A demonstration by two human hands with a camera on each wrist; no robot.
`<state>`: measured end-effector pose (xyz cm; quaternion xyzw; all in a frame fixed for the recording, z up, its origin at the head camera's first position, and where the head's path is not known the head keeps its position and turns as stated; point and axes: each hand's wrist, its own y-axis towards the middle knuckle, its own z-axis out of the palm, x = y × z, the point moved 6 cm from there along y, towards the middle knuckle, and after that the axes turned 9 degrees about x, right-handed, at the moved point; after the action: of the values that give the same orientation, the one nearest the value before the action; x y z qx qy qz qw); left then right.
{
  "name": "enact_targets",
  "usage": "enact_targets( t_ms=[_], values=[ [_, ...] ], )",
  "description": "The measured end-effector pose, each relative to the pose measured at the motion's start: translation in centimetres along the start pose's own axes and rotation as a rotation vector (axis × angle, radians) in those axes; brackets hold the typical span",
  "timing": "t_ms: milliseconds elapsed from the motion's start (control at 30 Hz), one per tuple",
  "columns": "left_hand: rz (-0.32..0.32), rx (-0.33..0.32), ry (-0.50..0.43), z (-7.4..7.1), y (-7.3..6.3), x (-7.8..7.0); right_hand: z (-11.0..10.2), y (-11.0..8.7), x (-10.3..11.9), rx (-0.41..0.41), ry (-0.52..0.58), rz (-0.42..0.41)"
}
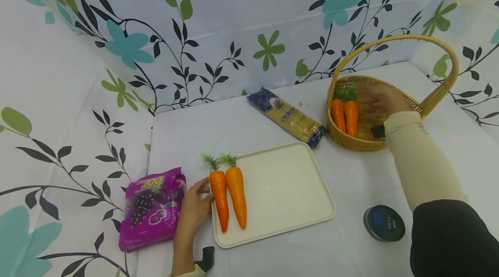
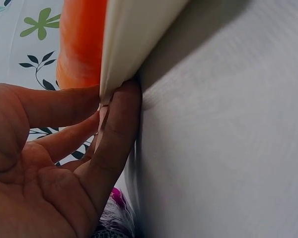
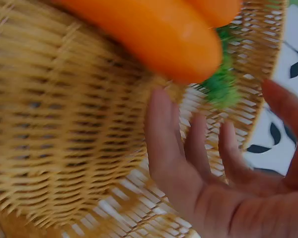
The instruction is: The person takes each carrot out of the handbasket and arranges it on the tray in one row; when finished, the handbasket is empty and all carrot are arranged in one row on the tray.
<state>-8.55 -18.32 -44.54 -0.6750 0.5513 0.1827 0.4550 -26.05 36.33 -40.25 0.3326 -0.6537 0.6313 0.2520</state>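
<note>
My left hand (image 1: 195, 206) pinches the left rim of a cream tray (image 1: 280, 194); in the left wrist view the thumb lies over the rim (image 2: 120, 54) and a finger under it. Two orange carrots (image 1: 219, 197) with green tops lie side by side on the tray, next to that hand. Over at the right, my right hand (image 1: 383, 98) reaches inside a wicker basket (image 1: 352, 143), blurred in the head view. Its fingers are spread and hold nothing in the right wrist view, just beside the green tops of two more carrots (image 3: 174, 39) in the basket.
A purple grape-picture candy bag (image 1: 153, 212) lies left of the left hand. Behind the tray is a blue and gold packet (image 1: 288, 114), close to the basket. A round dark tuna tin (image 1: 384, 223) stands right of the tray. The basket's tall handle (image 1: 405, 38) arches over the right hand.
</note>
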Motion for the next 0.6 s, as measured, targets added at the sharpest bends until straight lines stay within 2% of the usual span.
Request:
enact_targets(
  t_ms=[100,167,433,600],
  values=[
    [0.006,-0.004,-0.003,-0.2,-0.1,0.0,0.5,0.2,-1.0,0.097,0.063,0.034],
    [0.007,-0.005,-0.006,-0.1,0.0,-0.1,0.7,0.3,-1.4,0.124,0.072,0.054],
    [-0.026,0.000,-0.015,0.1,0.1,0.2,1.7,1.3,-1.7,0.167,0.032,0.136],
    [-0.025,0.003,-0.016,0.1,0.2,0.3,1.8,1.3,-2.0,0.191,0.069,0.160]
  ],
)
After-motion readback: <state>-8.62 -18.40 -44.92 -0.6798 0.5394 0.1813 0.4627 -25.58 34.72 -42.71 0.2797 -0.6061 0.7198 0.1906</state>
